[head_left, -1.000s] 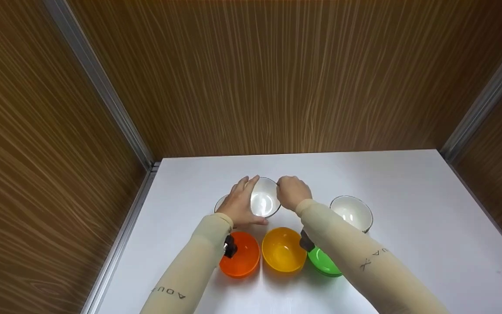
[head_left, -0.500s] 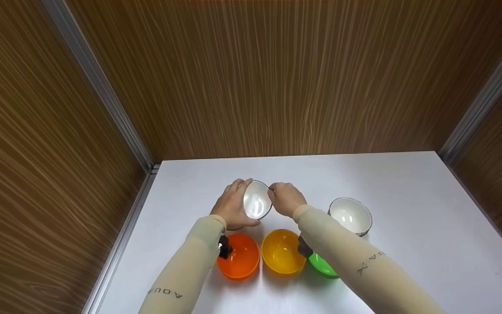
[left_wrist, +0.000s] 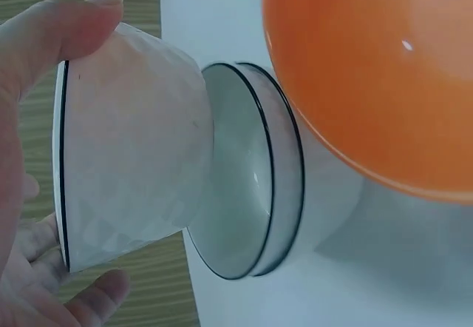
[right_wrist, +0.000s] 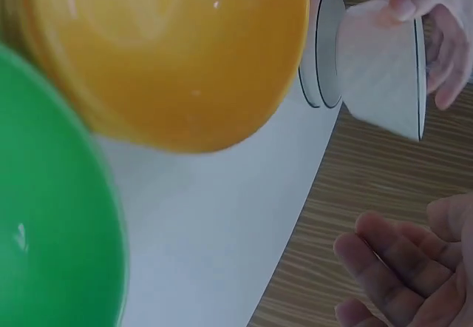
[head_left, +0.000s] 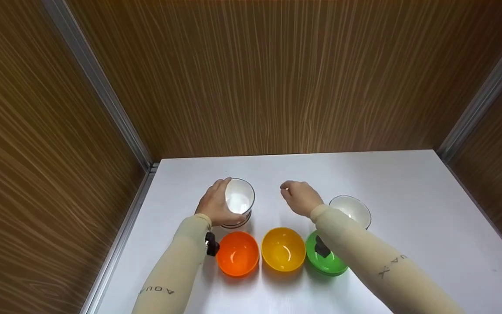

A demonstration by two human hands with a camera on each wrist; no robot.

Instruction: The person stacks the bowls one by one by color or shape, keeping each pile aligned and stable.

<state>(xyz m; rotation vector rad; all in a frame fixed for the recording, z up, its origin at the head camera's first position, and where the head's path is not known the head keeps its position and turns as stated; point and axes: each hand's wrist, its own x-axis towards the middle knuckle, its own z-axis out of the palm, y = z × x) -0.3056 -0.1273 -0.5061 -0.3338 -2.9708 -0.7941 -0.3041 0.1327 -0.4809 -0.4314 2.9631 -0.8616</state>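
Observation:
My left hand [head_left: 216, 205] grips a white bowl [left_wrist: 137, 142] with a dark rim, thumb on one side and fingers on the other. Right under its base, in the left wrist view, are two nested white bowls [left_wrist: 233, 186] with the same dark rims; the head view shows only a sliver of them. The held bowl overlaps the mouth of the upper one. My right hand [head_left: 302, 197] is in the air to the right of the bowl, fingers loosely bent and nothing in them, as the right wrist view [right_wrist: 414, 268] also shows.
Nearer the body, an orange bowl [head_left: 238, 254], a yellow bowl [head_left: 283, 249] and a green bowl [head_left: 331, 264] stand in a row on the white table [head_left: 408, 209]. Another white bowl [head_left: 353, 207] is partly behind the right forearm. Wood-grain panels [head_left: 277, 78] enclose the table.
The left hand has carried the white bowl leftward over the nested pair. The right hand has let go of its rim and drawn back to the right.

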